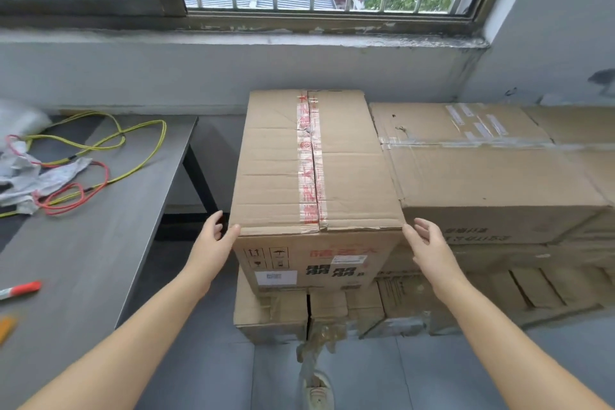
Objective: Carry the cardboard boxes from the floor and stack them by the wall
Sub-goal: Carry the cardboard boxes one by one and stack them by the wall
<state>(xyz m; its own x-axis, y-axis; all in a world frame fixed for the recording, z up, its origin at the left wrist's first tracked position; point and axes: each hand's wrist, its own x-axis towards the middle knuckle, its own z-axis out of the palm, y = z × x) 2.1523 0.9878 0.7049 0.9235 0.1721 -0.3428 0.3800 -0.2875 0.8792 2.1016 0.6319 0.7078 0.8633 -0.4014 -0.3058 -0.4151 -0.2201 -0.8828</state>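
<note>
Cardboard box (pixel 316 176) flanked by left hand (pixel 216 243), right hand (pixel 429 248), fingers relaxed.

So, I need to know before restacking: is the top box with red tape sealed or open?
Sealed: the top box has both flaps flat, red tape running along the seam.

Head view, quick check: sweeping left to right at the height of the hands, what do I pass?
Grey table → left hand → red-taped cardboard box → right hand → clear-taped cardboard box.
</note>
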